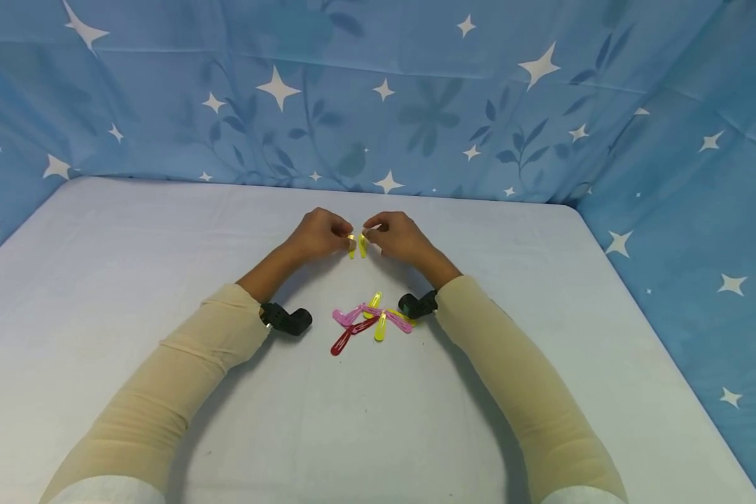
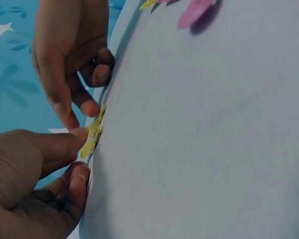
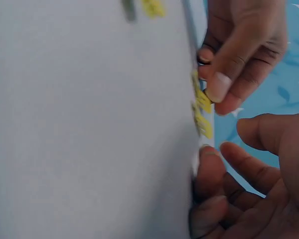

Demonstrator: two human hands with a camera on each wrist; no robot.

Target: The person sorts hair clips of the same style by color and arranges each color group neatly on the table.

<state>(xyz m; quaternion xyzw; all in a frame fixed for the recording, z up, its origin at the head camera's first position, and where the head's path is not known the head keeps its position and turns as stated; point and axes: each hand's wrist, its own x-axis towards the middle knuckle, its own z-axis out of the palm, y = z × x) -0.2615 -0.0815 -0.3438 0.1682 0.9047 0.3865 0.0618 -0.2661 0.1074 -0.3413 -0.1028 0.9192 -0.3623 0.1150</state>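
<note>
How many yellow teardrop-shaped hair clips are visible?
5: one yellow clip by the left hand, another clip by the right hand; upper clip, lower clip and right-side clip in the pile. Others may be hidden.

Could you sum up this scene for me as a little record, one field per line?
Surface: white-covered table
Backdrop: blue cloth with white stars and leaves
Left hand: fingertips at the left yellow clip; grip unclear
Right hand: thumb and fingers apart, beside the right yellow clip
Yellow pair: side by side, apart in the head view
Heap of clips: pink, yellow and dark red, overlapping, nearer the person than the pair
</note>
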